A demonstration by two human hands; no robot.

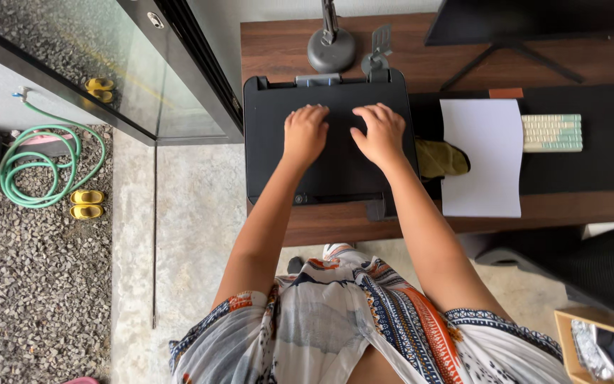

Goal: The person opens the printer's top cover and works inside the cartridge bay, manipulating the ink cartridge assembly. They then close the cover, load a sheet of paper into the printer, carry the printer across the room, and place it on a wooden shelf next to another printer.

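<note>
Left hand (pixel 305 132) | fingers spread, flat on matte black printer lid (pixel 335 171); right hand (pixel 380 133) | likewise, gripping nothing; smooth white sheet (pixel 482 160) beside; wooden desk (pixel 278 50)

White sheet (pixel 481 160) partly hides yellow cloth (pixel 438 158).

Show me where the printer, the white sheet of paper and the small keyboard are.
printer (pixel 335 178): head view, bare lid near front edge.
white sheet of paper (pixel 481 156): head view, sheet's middle.
small keyboard (pixel 552 132): head view, middle keys.
</note>
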